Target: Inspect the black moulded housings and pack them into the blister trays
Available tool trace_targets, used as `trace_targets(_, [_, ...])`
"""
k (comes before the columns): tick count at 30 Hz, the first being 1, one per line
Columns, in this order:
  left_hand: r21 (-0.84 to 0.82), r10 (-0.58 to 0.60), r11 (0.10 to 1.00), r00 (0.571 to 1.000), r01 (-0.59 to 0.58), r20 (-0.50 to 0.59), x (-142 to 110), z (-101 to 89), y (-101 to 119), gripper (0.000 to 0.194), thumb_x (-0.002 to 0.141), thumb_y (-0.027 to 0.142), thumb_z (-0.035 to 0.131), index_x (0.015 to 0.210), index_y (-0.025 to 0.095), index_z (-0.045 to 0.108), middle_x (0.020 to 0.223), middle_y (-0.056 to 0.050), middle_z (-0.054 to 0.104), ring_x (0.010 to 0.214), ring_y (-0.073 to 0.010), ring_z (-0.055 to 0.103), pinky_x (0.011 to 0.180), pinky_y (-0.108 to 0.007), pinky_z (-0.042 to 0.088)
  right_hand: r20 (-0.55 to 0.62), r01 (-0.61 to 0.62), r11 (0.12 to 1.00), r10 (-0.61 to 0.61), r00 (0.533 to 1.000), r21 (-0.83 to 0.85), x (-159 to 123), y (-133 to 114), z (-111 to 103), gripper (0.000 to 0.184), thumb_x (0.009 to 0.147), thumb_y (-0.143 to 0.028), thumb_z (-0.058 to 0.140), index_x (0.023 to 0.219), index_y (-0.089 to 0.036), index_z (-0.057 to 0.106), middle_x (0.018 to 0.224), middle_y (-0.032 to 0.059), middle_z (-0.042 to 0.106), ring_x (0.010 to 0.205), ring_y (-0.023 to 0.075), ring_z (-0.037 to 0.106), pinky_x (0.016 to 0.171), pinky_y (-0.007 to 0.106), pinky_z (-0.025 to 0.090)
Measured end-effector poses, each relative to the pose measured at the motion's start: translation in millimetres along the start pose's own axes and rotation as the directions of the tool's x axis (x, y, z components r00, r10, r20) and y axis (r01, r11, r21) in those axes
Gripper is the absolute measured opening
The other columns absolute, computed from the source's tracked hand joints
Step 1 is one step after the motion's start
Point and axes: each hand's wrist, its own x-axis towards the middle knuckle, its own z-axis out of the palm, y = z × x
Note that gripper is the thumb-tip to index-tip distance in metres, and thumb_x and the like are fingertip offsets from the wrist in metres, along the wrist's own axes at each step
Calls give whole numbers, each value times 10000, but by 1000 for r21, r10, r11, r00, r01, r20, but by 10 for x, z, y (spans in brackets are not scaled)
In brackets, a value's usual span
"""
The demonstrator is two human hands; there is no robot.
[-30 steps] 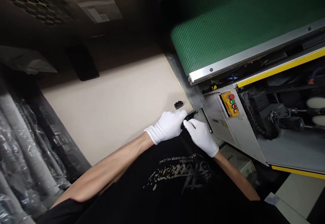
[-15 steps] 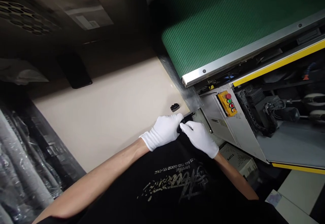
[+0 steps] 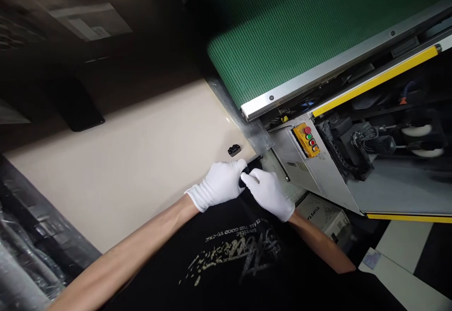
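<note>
The white-gloved left hand (image 3: 218, 185) and the white-gloved right hand (image 3: 267, 193) meet at the edge of the cream counter (image 3: 123, 174); their fingers (image 3: 259, 177) are closed narrow around a small black part (image 3: 243, 179), which they hold between them — most of it is hidden, so I cannot tell its exact shape. A second black piece (image 3: 234, 149) lies on the counter just beyond the hands, not touching them; a green mesh conveyor belt (image 3: 278, 33) runs further on, and a yellow button box (image 3: 306, 140) — with coloured buttons — sits on a grey machine panel (image 3: 332, 184) to the right.
</note>
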Motion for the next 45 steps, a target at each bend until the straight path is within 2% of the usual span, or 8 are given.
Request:
trace_targets(8, [66, -44, 997, 999, 43, 25, -26, -31, 126, 92, 907, 258, 559, 986, 212, 553, 835, -87, 716, 779, -331, 757, 633, -371, 396, 50, 28, 989, -36, 998, 147, 46, 97, -3, 461, 1039, -447, 578, 660, -208, 470, 663, -39, 518, 683, 112, 398, 667, 287, 297])
trace_targets(14, [-496, -148, 867, 972, 40, -180, 59, -136, -82, 211, 764, 206, 653, 854, 239, 464, 731, 26, 576, 646, -171, 581, 624, -299, 418, 497, -259, 812, -43, 867, 522, 14, 152, -433, 544, 1048, -638, 575, 758, -181, 627, 514, -101, 345, 463, 69, 230, 462, 241, 153])
trace_targets(22, [-874, -159, 413, 924, -256, -346, -240, -388, 69, 353, 719, 238, 783, 966, 217, 532, 775, 50, 611, 647, -105, 552, 630, -271, 497, 307, -180, 584, -127, 943, 792, -44, 167, -528, 573, 959, -709, 718, 782, -165, 683, 510, -101, 375, 405, 36, 227, 403, 206, 161])
trace_targets(29, [-886, -138, 365, 924, -287, -356, -342, -468, 156, 350, 708, 186, 768, 966, 225, 535, 736, 63, 585, 614, -91, 530, 599, -261, 486, 295, -165, 613, -117, 948, 773, -8, 150, -429, 597, 947, -753, 694, 790, -178, 662, 505, -105, 356, 404, 42, 207, 395, 216, 150])
trace_targets(33, [-865, -134, 394, 912, -309, -387, -345, -431, 138, 349, 730, 202, 780, 985, 223, 542, 765, 52, 601, 633, -98, 562, 613, -266, 508, 195, -49, 804, -85, 977, 593, -162, 7, -512, 580, 1037, -724, 564, 833, -190, 661, 558, -78, 390, 472, 78, 294, 460, 250, 240])
trace_targets(37, [-774, -145, 567, 891, -281, -430, -332, -372, 103, 296, 766, 253, 772, 976, 218, 566, 880, -3, 662, 722, -135, 623, 666, -306, 546, 15, 183, 983, -184, 983, 26, -393, -406, -639, 493, 1113, -540, 508, 745, -216, 563, 653, -20, 529, 609, 124, 457, 601, 296, 335])
trace_targets(41, [-646, -104, 731, 900, -220, -424, -314, -338, 76, 280, 779, 328, 763, 970, 222, 588, 913, -18, 700, 753, -168, 651, 678, -330, 544, 12, 196, 865, -215, 977, -462, -407, -756, -630, 506, 1114, -483, 514, 683, -218, 505, 602, -10, 551, 529, 127, 399, 580, 331, 222])
trace_targets(45, [-561, -89, 806, 898, -189, -431, -307, -290, 61, 249, 802, 354, 693, 982, 218, 589, 898, -15, 716, 724, -172, 668, 648, -319, 523, 84, 255, 700, -270, 959, -667, -306, -858, -554, 493, 1150, -475, 427, 820, -196, 664, 708, 59, 679, 581, 162, 560, 597, 346, 230])
